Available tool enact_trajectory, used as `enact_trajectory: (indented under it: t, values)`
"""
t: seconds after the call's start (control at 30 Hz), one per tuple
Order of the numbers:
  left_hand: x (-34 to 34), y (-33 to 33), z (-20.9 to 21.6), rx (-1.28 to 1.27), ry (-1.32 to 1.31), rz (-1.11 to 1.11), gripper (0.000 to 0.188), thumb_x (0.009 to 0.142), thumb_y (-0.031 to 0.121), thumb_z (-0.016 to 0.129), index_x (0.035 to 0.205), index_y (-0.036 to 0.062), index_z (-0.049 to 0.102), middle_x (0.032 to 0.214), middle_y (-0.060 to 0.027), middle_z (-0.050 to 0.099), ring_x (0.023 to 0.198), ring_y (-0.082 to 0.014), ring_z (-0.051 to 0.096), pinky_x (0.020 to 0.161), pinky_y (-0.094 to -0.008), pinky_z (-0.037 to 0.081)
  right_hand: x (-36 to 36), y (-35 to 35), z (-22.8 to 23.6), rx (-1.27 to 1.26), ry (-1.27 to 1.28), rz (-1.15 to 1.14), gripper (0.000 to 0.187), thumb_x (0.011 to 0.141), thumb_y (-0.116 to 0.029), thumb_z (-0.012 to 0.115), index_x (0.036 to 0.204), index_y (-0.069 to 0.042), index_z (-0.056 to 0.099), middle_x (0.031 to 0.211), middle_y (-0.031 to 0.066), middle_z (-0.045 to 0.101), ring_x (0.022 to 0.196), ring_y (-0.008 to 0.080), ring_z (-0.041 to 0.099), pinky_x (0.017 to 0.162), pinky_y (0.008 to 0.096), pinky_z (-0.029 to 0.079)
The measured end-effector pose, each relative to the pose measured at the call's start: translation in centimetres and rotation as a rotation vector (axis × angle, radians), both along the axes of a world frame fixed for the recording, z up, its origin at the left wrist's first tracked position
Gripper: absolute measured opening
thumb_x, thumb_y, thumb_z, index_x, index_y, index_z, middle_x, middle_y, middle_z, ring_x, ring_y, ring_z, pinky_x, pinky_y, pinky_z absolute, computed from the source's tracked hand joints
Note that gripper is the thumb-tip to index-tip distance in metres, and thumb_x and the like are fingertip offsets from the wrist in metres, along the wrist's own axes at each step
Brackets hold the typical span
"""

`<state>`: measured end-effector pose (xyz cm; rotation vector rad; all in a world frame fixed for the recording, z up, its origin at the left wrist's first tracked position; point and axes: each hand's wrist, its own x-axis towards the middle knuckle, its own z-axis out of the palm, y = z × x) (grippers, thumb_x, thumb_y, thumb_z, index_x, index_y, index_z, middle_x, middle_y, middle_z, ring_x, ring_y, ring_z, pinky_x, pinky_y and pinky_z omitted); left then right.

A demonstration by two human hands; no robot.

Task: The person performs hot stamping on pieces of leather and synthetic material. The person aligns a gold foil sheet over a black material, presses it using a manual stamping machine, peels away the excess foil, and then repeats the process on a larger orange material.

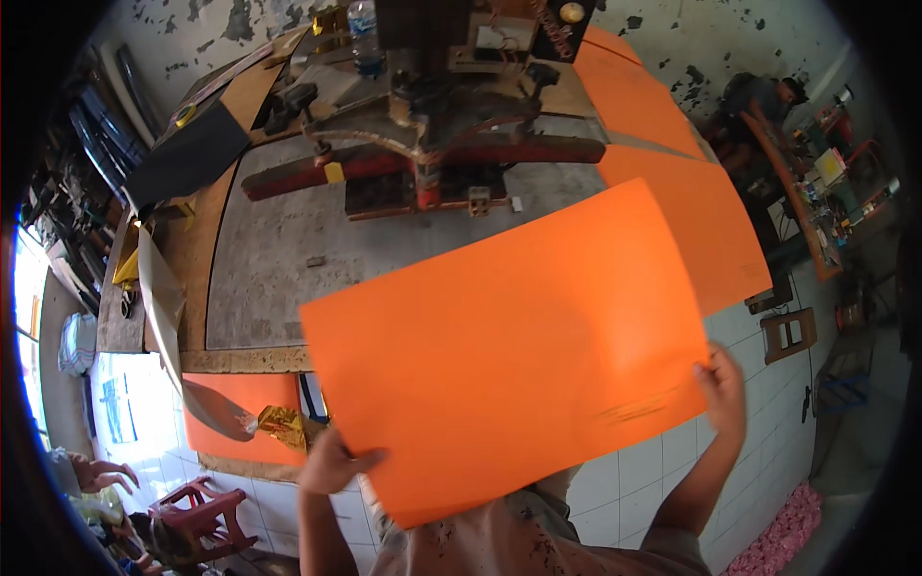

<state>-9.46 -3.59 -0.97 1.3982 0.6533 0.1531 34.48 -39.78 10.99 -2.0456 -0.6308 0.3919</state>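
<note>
Between my two hands I hold up a large orange sheet [490, 355], tilted with its right side higher. My left hand [333, 463] grips its lower left edge, thumb on top and fingers out of sight underneath. At the right edge, my right hand [724, 384] pinches the sheet near its lower corner. A few lines of small gold print show near the sheet's lower right. Beyond it stands a press [423, 144] with a red and black metal crossbar over a worn grey bed [279, 240]. The sheet covers the bed's near right part.
More orange sheets [687, 221] lie to the press's right. A black sheet [192, 154] and a hanging foil strip [158, 298] are on the left. A water bottle [365, 38] stands at the back. A red stool [204, 518] is lower left. Other people are at both sides.
</note>
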Motion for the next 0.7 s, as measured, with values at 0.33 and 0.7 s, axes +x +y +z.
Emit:
enact_trajectory:
  t: [0.33, 0.7]
  values:
    - [33.6, -11.3, 6.8, -0.033, -0.586, -0.128, 0.056, 0.105, 0.017, 0.071, 0.151, -0.0021, 0.046, 0.128, -0.0133, 0.071, 0.116, -0.0182, 0.068, 0.094, -0.0334, 0.057, 32.4, -6.5, 12.0, -0.522, -0.759, -0.254, 0.033, 0.102, -0.008, 0.063, 0.135, -0.005, 0.063, 0.110, 0.0101, 0.070, 0.108, 0.0229, 0.067, 0.104, 0.0440, 0.046]
    - [14.8, -3.7, 5.3, 0.091, -0.150, -0.679, 0.055, 0.100, 0.009, 0.073, 0.151, 0.0005, 0.056, 0.120, -0.0151, 0.077, 0.103, -0.0212, 0.075, 0.093, -0.0350, 0.058, 24.9, 3.6, -8.1, -0.474, -0.619, -0.109, 0.070, 0.104, -0.047, 0.066, 0.163, -0.015, 0.045, 0.172, 0.0197, 0.034, 0.161, 0.0397, 0.026, 0.130, 0.0558, 0.019]
